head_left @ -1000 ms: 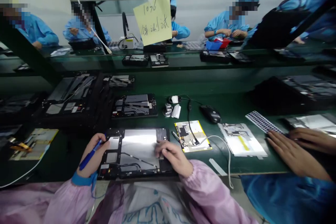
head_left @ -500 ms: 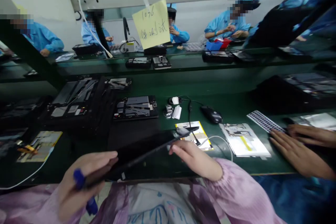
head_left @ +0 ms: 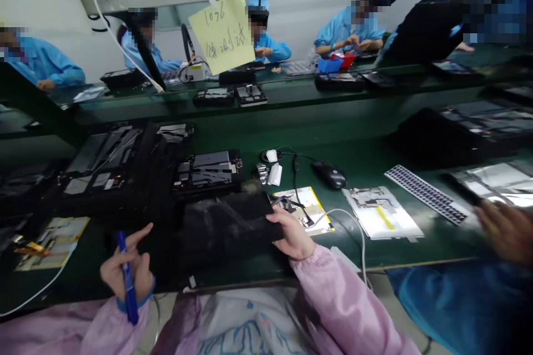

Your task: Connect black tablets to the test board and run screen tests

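Observation:
My right hand [head_left: 292,233] grips the right edge of a flat black tablet [head_left: 225,227], thumb on top. The tablet lies low over the bench, its dark face upward and slightly blurred. To its left, my left hand [head_left: 127,272] holds a blue pen [head_left: 128,280] upright between its fingers, with the index finger stretched towards the tablet but apart from it. Behind the tablet lies an opened device [head_left: 208,171] with its inner parts showing. A yellow-edged panel [head_left: 306,205] with a black cable over it lies beyond my right hand.
Stacked opened devices [head_left: 102,161] stand at the left. A computer mouse [head_left: 330,175], a white-backed panel [head_left: 381,213] and a gridded strip [head_left: 425,194] lie to the right. A co-worker's hand [head_left: 506,230] is at the right edge. A yellow note [head_left: 222,33] hangs above; several people sit opposite.
My left hand has let go of the tablet's left side and moved down, still with the pen. The tablet has turned from near edge-on to flatter. The co-worker's hands have shifted right.

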Tool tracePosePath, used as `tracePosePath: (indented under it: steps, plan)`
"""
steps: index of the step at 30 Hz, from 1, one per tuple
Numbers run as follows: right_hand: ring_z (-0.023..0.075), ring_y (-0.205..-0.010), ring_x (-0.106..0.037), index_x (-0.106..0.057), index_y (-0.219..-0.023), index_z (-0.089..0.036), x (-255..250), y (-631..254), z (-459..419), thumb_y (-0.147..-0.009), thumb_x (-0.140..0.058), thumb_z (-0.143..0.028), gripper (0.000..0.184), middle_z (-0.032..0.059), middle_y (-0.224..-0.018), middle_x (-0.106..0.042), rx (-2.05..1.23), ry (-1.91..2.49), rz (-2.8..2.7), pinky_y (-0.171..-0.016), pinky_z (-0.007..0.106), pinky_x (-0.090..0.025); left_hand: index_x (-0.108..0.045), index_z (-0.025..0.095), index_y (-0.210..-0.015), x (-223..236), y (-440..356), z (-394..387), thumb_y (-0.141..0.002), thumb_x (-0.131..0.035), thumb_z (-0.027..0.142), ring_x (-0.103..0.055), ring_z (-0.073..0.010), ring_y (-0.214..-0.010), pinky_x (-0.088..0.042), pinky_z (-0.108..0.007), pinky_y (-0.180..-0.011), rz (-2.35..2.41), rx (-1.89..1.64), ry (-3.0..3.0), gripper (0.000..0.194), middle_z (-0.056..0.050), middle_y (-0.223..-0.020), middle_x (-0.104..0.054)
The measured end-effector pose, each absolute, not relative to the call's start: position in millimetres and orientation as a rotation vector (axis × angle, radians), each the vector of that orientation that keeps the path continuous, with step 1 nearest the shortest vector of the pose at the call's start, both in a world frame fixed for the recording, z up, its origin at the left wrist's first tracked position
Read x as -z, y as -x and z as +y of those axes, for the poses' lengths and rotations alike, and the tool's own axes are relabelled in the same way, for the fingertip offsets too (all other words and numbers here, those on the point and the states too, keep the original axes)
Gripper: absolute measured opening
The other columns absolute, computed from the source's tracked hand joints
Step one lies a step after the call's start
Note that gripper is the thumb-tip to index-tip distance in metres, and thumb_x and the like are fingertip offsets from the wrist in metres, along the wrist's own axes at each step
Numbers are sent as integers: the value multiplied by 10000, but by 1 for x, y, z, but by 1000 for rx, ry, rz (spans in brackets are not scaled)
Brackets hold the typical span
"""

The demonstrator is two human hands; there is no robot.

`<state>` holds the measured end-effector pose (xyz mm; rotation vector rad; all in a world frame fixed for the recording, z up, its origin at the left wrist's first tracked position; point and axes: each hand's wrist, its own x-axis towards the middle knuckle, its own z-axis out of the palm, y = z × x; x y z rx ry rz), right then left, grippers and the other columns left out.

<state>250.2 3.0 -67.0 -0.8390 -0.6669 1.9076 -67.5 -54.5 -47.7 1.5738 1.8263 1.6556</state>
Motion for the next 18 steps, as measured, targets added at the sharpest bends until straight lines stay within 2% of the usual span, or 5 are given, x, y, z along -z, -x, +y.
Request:
tracePosePath:
  steps: [4, 9, 12, 15, 18]
  plan:
    - [214, -889, -640, -569, -944, -207, 78, -240, 10, -714, -563, -341, 266, 39, -907, -677, -1554, 1087, -1150, -830, 383, -503, -365, 216, -807, 66, 68, -53, -742, -639, 341, -598, -266, -1144, -418, -514, -1011, 1859, -1636, -1547, 308, -134, -1151, -648]
    - [226, -938, -592, -579, -885, -196, 93, -240, 22, -732, -604, -358, 225, 63, -938, -647, -1218, 1313, -1419, -894, 401, -460, -376, 212, -894, 74, 67, -44, -763, -622, 410, -493, -272, -1278, -402, -465, -1039, 1856, -1329, -1388, 342, -227, -1407, -450]
    - [210, -929, -610, -568, -1008, -207, 98, -240, 19, -793, -539, -334, 251, 55, -957, -655, -1214, 1316, -1460, -854, 376, -491, -367, 209, -876, 68, 66, -39, -725, -640, 480, -621, -262, -1110, -446, -445, -992, 1878, -1258, -1349, 414, -256, -1386, -465]
    - [251, -1045, -571, -576, -1027, -184, 101, -241, 5, -783, -550, -301, 272, 105, -1053, -622, -1126, 1365, -1458, -947, 444, -448, -347, 215, -849, 61, 64, -42, -723, -618, 516, -701, -201, -813, -516, -424, -882, 1885, -1162, -1351, 424, -246, -1336, -524]
    - [282, -1106, -539, -603, -1013, -176, 105, -244, -12, -787, -556, -279, 252, 136, -1090, -606, -1018, 1402, -1490, -998, 495, -411, -365, 219, -835, 53, 63, -44, -760, -554, 526, -701, -219, -797, -538, -425, -833, 1930, -957, -1468, 368, -205, -1237, -610]
